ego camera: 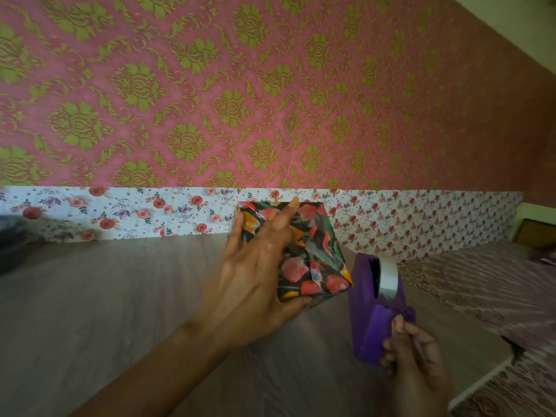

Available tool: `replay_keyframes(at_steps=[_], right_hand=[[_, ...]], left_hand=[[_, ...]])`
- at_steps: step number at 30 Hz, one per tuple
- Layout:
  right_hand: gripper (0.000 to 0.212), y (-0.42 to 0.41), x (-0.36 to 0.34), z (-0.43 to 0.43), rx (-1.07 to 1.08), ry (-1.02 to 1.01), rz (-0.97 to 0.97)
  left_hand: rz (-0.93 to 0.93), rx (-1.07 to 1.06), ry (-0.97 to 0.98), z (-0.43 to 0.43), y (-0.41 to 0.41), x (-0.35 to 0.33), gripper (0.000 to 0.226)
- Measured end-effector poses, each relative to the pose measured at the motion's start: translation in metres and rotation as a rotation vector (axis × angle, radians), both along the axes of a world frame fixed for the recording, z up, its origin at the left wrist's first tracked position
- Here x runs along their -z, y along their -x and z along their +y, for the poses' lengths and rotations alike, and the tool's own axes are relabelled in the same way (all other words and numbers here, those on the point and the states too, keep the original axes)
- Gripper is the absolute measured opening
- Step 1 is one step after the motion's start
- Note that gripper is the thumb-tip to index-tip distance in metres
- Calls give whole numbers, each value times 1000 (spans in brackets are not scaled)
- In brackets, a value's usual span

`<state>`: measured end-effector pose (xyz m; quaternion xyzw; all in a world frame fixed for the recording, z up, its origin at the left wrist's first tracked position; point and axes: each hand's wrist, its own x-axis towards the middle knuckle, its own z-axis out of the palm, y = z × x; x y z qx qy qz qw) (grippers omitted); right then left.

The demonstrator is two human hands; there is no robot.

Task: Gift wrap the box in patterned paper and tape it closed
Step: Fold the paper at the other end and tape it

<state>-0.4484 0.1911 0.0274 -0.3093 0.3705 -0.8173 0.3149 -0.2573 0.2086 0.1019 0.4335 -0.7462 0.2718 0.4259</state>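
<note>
Single head-worn wide view, forward and down, close over table (90, 311), facing wall (210, 85)

Left hand (255, 275) and right hand (416, 368), both bare.

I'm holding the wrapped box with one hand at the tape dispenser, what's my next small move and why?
Probably pull out a short strip of tape and tear it off. Your right hand curls at the cutter end of the tape dispenser, and your left hand grips the box, with the paper folded over it.
</note>
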Motion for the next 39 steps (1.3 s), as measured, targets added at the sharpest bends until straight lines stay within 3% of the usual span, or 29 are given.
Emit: replay_keyframes(at_steps=[3,5,8,14,16,18,22,25,27,28,29,32,34,36,38,39], right_hand=[[9,-15,-42,18,-148,217,114],[13,-22,-71,20,-270,335,269],[3,-33,-109,8,-319,397,512],[12,-49,-126,-28,-292,136,991],[42,-44,-134,-31,-253,-17,1057],[52,-38,-140,-33,-355,-121,1025],[34,-26,-134,-37,-663,-91,835],[38,-13,-122,-41,-850,-85,591],[38,-8,-114,-39,-896,-75,412],[33,-8,-109,-36,-873,-72,417],[33,-10,-103,-35,-819,-91,483],[83,-20,-89,-31,-866,-215,691],[69,-28,-82,-29,-975,-193,624],[55,-32,-73,-29,-1014,-106,536],[68,-36,-59,-28,-1089,-26,505],[77,-37,-51,-28,-1125,-12,541]], left_hand=[[50,53,23,-1,5,2,83],[55,116,72,-1,6,2,70],[83,190,106,-2,5,1,66],[73,161,100,-2,4,1,79],[66,142,97,-2,4,0,77],[33,110,96,-2,4,0,75],[-59,22,75,0,-1,0,82],[-108,-86,6,0,-7,-4,88],[-113,-135,-57,1,-11,-10,83],[-107,-135,-88,3,-13,-14,79],[-77,-99,-132,5,-16,-18,76],[246,130,-337,17,-24,-35,67],[558,216,-286,16,-29,-39,69],[713,138,-293,12,-34,-38,93],[904,177,-585,12,-37,-33,124],[1004,235,-738,15,-39,-32,128]])
